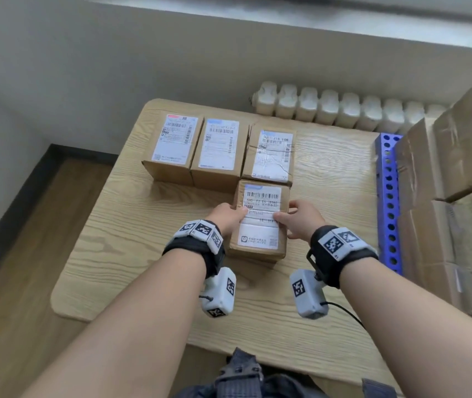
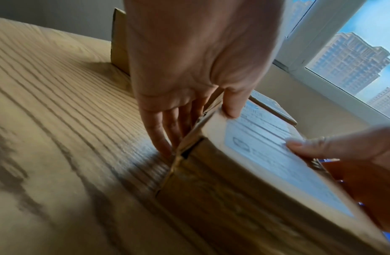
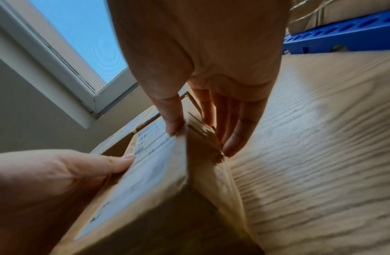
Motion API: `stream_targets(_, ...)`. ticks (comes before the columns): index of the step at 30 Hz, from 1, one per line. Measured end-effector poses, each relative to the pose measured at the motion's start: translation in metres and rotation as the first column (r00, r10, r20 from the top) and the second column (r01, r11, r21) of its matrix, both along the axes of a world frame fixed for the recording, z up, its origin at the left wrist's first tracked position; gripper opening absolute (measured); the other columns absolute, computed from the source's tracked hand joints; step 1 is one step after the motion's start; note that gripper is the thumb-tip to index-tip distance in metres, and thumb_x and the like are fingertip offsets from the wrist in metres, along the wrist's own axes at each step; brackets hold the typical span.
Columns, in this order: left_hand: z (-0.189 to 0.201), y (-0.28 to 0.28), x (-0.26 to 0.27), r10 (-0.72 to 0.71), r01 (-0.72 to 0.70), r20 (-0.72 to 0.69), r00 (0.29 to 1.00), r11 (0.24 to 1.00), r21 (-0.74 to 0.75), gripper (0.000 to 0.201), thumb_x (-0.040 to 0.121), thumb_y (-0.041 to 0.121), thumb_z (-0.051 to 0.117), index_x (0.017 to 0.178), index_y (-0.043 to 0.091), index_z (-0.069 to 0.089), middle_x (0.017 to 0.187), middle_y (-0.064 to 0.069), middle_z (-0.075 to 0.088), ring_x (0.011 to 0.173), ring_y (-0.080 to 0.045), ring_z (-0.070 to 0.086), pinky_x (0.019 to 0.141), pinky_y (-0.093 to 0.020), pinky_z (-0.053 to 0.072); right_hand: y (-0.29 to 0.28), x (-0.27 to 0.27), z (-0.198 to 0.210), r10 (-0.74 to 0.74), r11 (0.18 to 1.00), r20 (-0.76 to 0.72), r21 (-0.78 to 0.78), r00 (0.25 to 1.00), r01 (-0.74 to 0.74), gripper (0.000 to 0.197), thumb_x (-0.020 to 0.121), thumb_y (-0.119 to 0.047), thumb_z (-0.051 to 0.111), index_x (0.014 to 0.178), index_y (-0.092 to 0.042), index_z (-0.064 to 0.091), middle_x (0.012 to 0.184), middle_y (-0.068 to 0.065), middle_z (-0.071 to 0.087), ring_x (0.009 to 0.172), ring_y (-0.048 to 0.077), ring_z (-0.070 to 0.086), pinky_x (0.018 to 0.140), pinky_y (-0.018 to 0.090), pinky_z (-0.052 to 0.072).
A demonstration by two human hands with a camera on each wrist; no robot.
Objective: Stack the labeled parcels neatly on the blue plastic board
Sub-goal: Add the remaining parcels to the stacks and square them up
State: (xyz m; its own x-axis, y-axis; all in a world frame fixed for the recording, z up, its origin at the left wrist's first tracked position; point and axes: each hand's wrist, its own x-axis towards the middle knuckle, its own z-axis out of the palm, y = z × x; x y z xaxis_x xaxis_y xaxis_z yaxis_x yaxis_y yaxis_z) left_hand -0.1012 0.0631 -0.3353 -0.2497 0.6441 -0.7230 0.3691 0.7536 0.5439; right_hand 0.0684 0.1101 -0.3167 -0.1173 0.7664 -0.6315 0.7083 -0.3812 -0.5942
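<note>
Both hands on one labeled parcel [image 1: 260, 219] now, out on the wooden table [image 1: 131, 254]. Left hand [image 1: 226, 216] clamps its left side, thumb on the label, fingers down the wall; right hand [image 1: 303, 218] mirrors that. It butts against a row of three parcels [image 1: 220, 150], I think. Blue plastic board [image 1: 387, 196] stands well right, beside stacked cartons [image 1: 453, 173].

We see a light wood-grain table [image 1: 329, 196] against a pale grey wall [image 1: 85, 67], a white ribbed radiator [image 1: 329, 109] behind it, brown wooden floor [image 1: 13, 282], and a white-framed window [image 2: 316, 39] showing daylight.
</note>
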Motion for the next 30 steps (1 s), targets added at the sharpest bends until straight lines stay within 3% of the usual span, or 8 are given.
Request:
stream_targets(6,-0.002,-0.003,0.003,0.094,-0.096,0.036,0.995,0.995,0.042,0.056,0.097,0.043,0.053,0.132,0.000,0.053,0.128,-0.013,0.062,0.114,-0.031,0.061,0.100,-0.041,0.048,-0.008,0.001,0.005,0.024,1.000,-0.012,0.019,1.000,-0.023,0.045,0.095,-0.030,0.060,0.137,-0.017,0.049,0.109,0.002,0.062,0.097,0.022,0.062,0.080,0.041,0.058)
stream_targets(11,-0.010,-0.023,0.006,0.154,-0.156,0.063,0.986,0.988,0.025,0.052,0.091,0.046,0.060,0.119,0.002,0.060,0.113,-0.011,0.070,0.102,-0.029,0.067,0.095,-0.044,0.053,-0.032,0.008,0.003,0.064,0.997,0.054,0.045,0.997,-0.066,0.050,0.096,-0.041,0.054,0.139,-0.017,0.047,0.130,0.007,0.061,0.114,0.027,0.059,0.095,0.047,0.051)
stream_targets(14,-0.007,-0.039,0.013,0.195,-0.197,0.124,0.973,0.980,0.002,0.048,0.088,0.042,0.065,0.114,0.002,0.062,0.107,-0.011,0.070,0.100,-0.028,0.068,0.094,-0.044,0.054,-0.048,0.017,0.002,0.039,0.999,0.037,0.010,0.999,-0.039,0.046,0.096,-0.039,0.053,0.136,-0.015,0.049,0.128,0.007,0.061,0.111,0.028,0.060,0.089,0.046,0.055)
stream_targets(18,0.010,-0.063,0.027,0.240,-0.251,0.227,0.944,0.968,0.022,0.012,0.095,0.016,0.059,0.086,0.009,0.062,0.089,-0.009,0.067,0.078,-0.023,0.064,0.068,-0.030,0.053,-0.074,0.033,0.005,-0.004,1.000,-0.005,-0.030,1.000,0.004,0.038,0.096,-0.034,0.052,0.128,-0.013,0.056,0.115,0.008,0.065,0.102,0.027,0.065,0.083,0.043,0.058)
stream_targets(21,0.020,-0.078,0.035,0.236,-0.260,0.215,0.948,0.961,0.090,0.023,0.090,0.008,0.053,0.068,0.013,0.057,0.094,-0.008,0.061,0.088,-0.023,0.055,0.078,-0.034,0.048,-0.096,0.044,0.011,-0.048,0.998,-0.059,-0.050,0.997,0.045,0.034,0.096,-0.033,0.053,0.121,-0.011,0.060,0.092,0.003,0.064,0.084,0.021,0.063,0.078,0.037,0.055)
stream_targets(23,0.027,-0.090,0.043,0.242,-0.272,0.244,0.939,0.957,0.097,0.019,0.089,0.014,0.055,0.070,0.012,0.059,0.089,-0.003,0.062,0.089,-0.021,0.054,0.084,-0.034,0.048,-0.111,0.048,0.016,-0.087,0.995,-0.100,-0.051,0.991,0.082,0.033,0.095,-0.032,0.054,0.119,-0.009,0.058,0.085,0.001,0.061,0.078,0.019,0.059,0.080,0.039,0.055)
stream_targets(26,0.037,-0.104,0.054,0.211,-0.255,0.239,0.948,0.952,0.169,0.009,0.083,0.019,0.062,0.079,0.011,0.063,0.091,-0.008,0.065,0.089,-0.025,0.061,0.095,-0.044,0.053,-0.131,0.052,0.025,-0.097,0.994,-0.104,0.030,0.990,0.101,0.033,0.096,-0.029,0.054,0.125,-0.015,0.050,0.093,0.004,0.061,0.086,0.022,0.059,0.084,0.043,0.056)
stream_targets(30,0.052,-0.124,0.057,0.242,-0.301,0.237,0.941,0.919,0.256,0.031,0.066,0.025,0.073,0.089,0.009,0.060,0.101,-0.010,0.068,0.102,-0.032,0.065,0.094,-0.050,0.054,-0.154,0.065,0.035,-0.105,0.987,-0.104,0.109,0.989,0.117,0.056,0.090,-0.037,0.059,0.138,-0.012,0.044,0.116,0.010,0.064,0.100,0.024,0.063,0.089,0.044,0.055)
